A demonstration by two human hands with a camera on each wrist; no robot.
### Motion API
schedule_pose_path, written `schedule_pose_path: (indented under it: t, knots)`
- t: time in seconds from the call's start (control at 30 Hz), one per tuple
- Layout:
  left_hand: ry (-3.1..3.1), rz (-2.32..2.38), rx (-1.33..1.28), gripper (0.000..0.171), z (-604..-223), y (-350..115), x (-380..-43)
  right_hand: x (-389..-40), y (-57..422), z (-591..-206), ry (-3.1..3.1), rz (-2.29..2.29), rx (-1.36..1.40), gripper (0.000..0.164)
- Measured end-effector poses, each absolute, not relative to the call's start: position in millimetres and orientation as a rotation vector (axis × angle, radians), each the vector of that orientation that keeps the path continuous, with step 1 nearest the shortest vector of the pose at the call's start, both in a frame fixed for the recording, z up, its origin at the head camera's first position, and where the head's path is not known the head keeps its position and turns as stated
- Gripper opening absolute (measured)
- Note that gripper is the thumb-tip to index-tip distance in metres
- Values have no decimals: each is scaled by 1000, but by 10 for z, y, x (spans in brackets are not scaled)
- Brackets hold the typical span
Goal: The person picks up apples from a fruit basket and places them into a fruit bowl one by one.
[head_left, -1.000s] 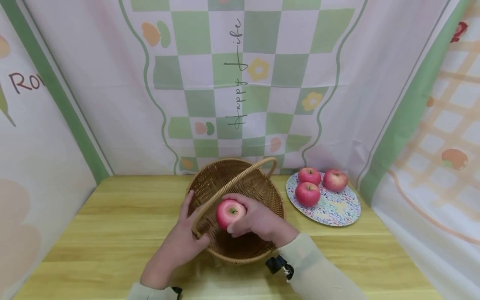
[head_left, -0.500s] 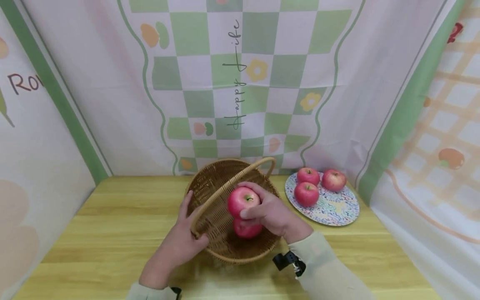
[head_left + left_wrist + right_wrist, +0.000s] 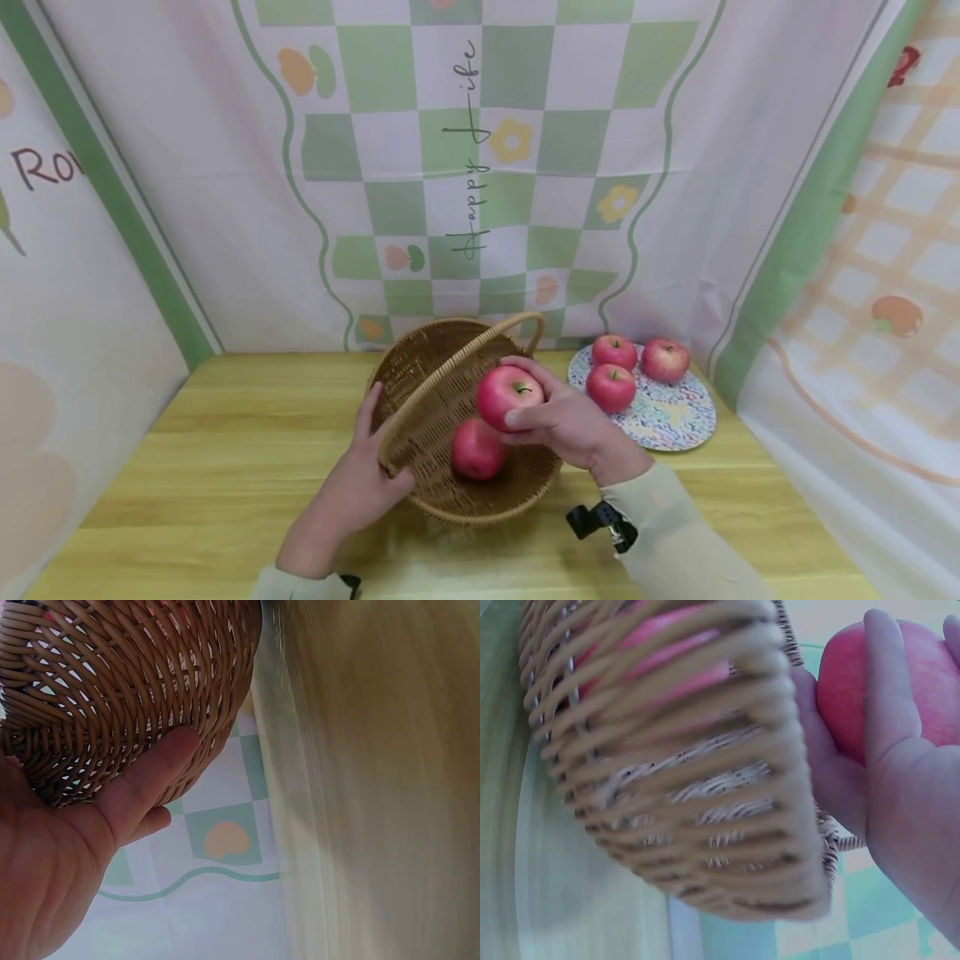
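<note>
Head view, read from near to far. In front, two pale sleeves [image 3: 686, 525] lead to the hands. At the near left, the left hand [image 3: 360, 483] grips the wicker basket [image 3: 408, 358] where the handle [image 3: 450, 362] meets the rim; the left wrist view shows one digit lying along the outer weave. I judge this hold is for steadying, since the basket is round and light-looking.

On the basket's floor, toward the near side, rests a red apple [image 3: 476, 452]. Above the basket's right part, the right hand [image 3: 570, 429] has a second apple [image 3: 501, 400] between thumb and fingers, opened only to the fruit's width. Its stem faces up; the side hold, as I read it, lets the fruit pass beside the slanting handle.

Farther right on the wooden tabletop [image 3: 195, 450], a speckled plate [image 3: 675, 429] bears three apples [image 3: 611, 390], grouped toward its far side.

Farthest off hangs a checkered cloth [image 3: 517, 67]. I read "Happy Life" [image 3: 468, 150] in script, running sideways up the cloth. On the left cloth [image 3: 90, 275], lettering beginning "Ro" [image 3: 45, 167] is cut off by a fold. I find no brand or label on fruit, basket or plate.
</note>
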State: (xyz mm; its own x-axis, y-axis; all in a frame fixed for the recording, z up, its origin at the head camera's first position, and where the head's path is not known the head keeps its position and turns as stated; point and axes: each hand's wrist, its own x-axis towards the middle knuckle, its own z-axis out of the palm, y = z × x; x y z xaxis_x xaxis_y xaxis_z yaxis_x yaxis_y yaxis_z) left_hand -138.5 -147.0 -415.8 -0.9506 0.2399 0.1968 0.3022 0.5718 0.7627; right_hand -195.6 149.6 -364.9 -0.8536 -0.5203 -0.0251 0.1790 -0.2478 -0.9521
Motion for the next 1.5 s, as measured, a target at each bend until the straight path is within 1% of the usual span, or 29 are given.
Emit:
schedule_pose_path:
  t: [0.37, 0.57, 0.8, 0.97, 1.27, 1.5]
  knots:
    - [-2732, -1346, -455, 92, -4172, -1473, -1401, -1847, 1877, -3586, 1715, -2073, -418, 82]
    - [-2727, -1329, -456, 97, -4180, -1472, -1414, -1804, 2238, -3563, 1807, -2076, -402, 80]
    - [-2724, -1302, -474, 92, -4188, -1475, -1416, -1781, 2705, -3553, 1817, -2126, -424, 80]
    - [-2719, -1316, -482, 92, -4196, -1473, -1418, -1794, 3040, -3584, 1871, -2170, -381, 76]
    - [-2721, -1321, -495, 95, -4225, -1466, -1428, -1943, 3752, -3844, 1970, -2244, -223, 60]
    - [-2715, -1352, -481, 96, -4225, -1467, -1422, -2012, 4061, -3941, 1994, -2268, -75, 58]
